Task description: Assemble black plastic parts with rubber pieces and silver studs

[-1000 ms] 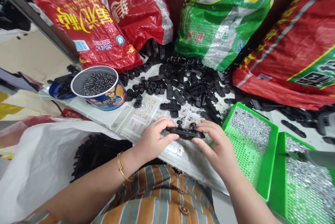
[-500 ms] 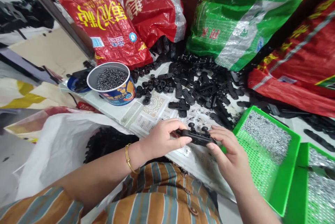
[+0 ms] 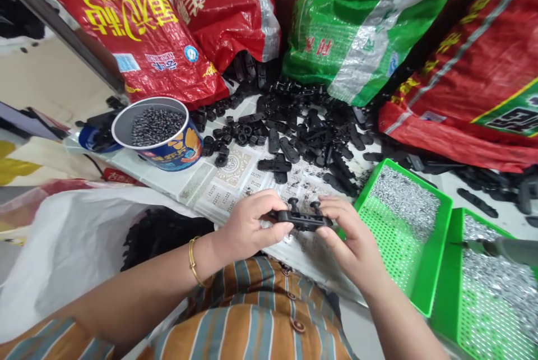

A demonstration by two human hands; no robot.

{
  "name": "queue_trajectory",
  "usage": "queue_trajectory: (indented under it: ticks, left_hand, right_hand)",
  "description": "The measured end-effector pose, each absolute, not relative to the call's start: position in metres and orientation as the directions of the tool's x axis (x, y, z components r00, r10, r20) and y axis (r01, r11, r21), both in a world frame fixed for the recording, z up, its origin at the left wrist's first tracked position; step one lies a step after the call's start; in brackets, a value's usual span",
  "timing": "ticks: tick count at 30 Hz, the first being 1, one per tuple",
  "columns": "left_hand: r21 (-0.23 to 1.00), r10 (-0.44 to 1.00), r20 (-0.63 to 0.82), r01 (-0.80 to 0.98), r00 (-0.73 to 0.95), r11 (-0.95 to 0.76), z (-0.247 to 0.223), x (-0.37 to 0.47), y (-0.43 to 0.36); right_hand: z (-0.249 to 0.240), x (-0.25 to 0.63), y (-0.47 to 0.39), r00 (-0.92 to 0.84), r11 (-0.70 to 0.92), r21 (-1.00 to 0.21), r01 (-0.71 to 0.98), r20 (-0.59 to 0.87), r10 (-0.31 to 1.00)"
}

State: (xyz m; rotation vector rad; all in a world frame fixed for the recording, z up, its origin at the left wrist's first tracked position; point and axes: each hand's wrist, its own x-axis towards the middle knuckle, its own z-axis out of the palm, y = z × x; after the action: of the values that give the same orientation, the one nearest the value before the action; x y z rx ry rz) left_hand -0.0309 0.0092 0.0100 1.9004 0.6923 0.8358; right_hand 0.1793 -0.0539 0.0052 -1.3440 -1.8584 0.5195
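Observation:
A long black plastic part (image 3: 303,220) with two short round-headed pegs standing up from it is held level just above the front of the table. My left hand (image 3: 256,222) pinches its left end between thumb and fingers. At its right end my right hand (image 3: 351,234) grips it the same way. Beyond the hands lies a heap of loose black plastic parts (image 3: 319,130), some long and flat, some small and ring-shaped. Two of the flat parts lie crossed (image 3: 275,166) near the front of the heap.
A blue tub (image 3: 168,150) of small dark pieces stands at the left. Green perforated baskets (image 3: 397,253) with small silvery metal pieces stand at the right, a screwdriver-like tool (image 3: 504,249) over one. Red (image 3: 138,18) and green sacks (image 3: 319,29) line the back. A white sack (image 3: 79,248) holds black parts.
The view has shifted a little to the right. Both hands keep hold of the black part, which now sits more level with its pegs upright. More of the tool at the right shows.

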Motion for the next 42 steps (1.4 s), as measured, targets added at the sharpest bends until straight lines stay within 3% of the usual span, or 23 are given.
queue_trajectory:
  ticks: [6,11,14,17,20,22,24,30,37,42]
  left_hand:
    - [0.954,0.809,0.184,0.098,0.559,-0.285,0.005,-0.025,0.000]
    - [0.921,0.783,0.300,0.048,0.545,-0.386,0.001,-0.028,-0.003]
    - [0.885,0.738,0.352,0.051,0.576,-0.463,0.000,-0.031,0.000]
    - [0.859,0.704,0.352,0.087,0.617,-0.505,0.002,-0.031,0.002]
    - [0.920,0.756,0.172,0.171,0.631,-0.352,0.006,-0.028,0.001]
    - [0.958,0.795,0.004,0.227,0.607,-0.178,0.010,-0.024,-0.001]
    - [0.955,0.792,-0.080,0.273,0.606,-0.113,0.016,-0.020,-0.001]
    - [0.811,0.586,-0.076,0.392,0.807,-0.434,0.031,-0.006,0.009]
    - [0.783,0.403,-0.237,0.419,0.884,-0.460,0.035,0.014,0.010]
    - [0.776,0.473,-0.158,0.405,0.867,-0.483,0.030,0.025,0.003]
  right_hand:
    - [0.013,0.180,-0.056,-0.145,0.351,-0.718,0.601,0.333,0.932]
    - [0.009,0.182,-0.059,-0.081,0.399,-0.635,0.662,0.468,0.880]
    - [0.010,0.180,-0.061,-0.088,0.392,-0.596,0.701,0.474,0.876]
    - [0.013,0.178,-0.062,-0.078,0.373,-0.664,0.648,0.429,0.900]
    - [0.015,0.179,-0.062,-0.068,0.322,-0.760,0.565,0.346,0.936]
    - [0.018,0.181,-0.059,-0.096,0.314,-0.758,0.572,0.318,0.943]
    - [0.022,0.183,-0.057,-0.148,0.333,-0.722,0.607,0.309,0.939]
    - [0.029,0.184,-0.060,-0.199,0.310,-0.671,0.673,0.240,0.950]
    - [0.032,0.191,-0.073,-0.166,0.243,-0.707,0.664,0.177,0.970]
    - [0.029,0.211,-0.089,-0.079,0.210,-0.680,0.703,0.218,0.973]
